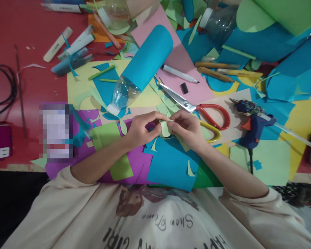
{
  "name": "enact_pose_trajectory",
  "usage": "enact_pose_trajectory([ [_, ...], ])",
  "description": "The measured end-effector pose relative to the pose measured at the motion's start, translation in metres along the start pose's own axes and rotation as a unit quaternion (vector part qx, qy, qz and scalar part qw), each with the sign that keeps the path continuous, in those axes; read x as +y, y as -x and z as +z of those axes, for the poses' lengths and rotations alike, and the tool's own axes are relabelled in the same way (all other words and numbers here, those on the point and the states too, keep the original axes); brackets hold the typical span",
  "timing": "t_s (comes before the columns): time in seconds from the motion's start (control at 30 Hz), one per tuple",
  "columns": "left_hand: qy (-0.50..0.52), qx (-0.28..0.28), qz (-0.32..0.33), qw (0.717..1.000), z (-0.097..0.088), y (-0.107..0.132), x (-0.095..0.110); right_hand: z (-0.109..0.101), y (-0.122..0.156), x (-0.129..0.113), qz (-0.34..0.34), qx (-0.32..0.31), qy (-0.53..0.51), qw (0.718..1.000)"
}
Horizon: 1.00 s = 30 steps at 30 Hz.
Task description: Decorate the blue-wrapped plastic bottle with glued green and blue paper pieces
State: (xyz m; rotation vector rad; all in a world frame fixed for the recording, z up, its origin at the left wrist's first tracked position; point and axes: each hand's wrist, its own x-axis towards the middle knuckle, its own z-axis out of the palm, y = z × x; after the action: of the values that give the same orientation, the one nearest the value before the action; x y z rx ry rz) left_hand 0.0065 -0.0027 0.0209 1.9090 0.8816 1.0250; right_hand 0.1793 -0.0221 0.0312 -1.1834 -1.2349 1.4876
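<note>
Between my two hands is a small pale green paper piece [166,129] with a rounded lower edge. My left hand [146,128] pinches its left side between thumb and fingers. On the opposite side, my right hand [186,128] grips the upper right edge. Just beyond my right hand lie red-handled scissors [214,116], their blades pointing to the upper left. A yellow handle loop [214,132] shows beside that hand. Past my left hand, a plastic bottle [124,93] wrapped in blue paper [153,55] lies tilted on its side.
A blue glue gun [255,131] lies at right with its cord. An uncapped marker [180,73] and its black cap [184,88] lie beyond the scissors. Several markers [76,46], paper scraps, another bottle [219,22] and a blurred phone-like object [57,131] cover the red table [28,31].
</note>
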Motion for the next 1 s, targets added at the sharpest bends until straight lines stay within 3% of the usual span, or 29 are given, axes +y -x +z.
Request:
enact_pose_trajectory([
  [0.17, 0.074, 0.001, -0.032, 0.997, -0.001, 0.001, 0.001, -0.001, 0.003, 0.004, -0.027, 0.023, 0.029, 0.999],
  [0.37, 0.066, 0.027, -0.019, 0.997, 0.002, 0.000, 0.003, -0.001, 0.004, 0.006, -0.095, 0.045, 0.079, 0.991],
  [1.0, 0.037, 0.040, 0.004, 0.999, 0.003, -0.001, 0.002, -0.004, 0.004, 0.013, -0.155, 0.059, 0.112, 0.980],
])
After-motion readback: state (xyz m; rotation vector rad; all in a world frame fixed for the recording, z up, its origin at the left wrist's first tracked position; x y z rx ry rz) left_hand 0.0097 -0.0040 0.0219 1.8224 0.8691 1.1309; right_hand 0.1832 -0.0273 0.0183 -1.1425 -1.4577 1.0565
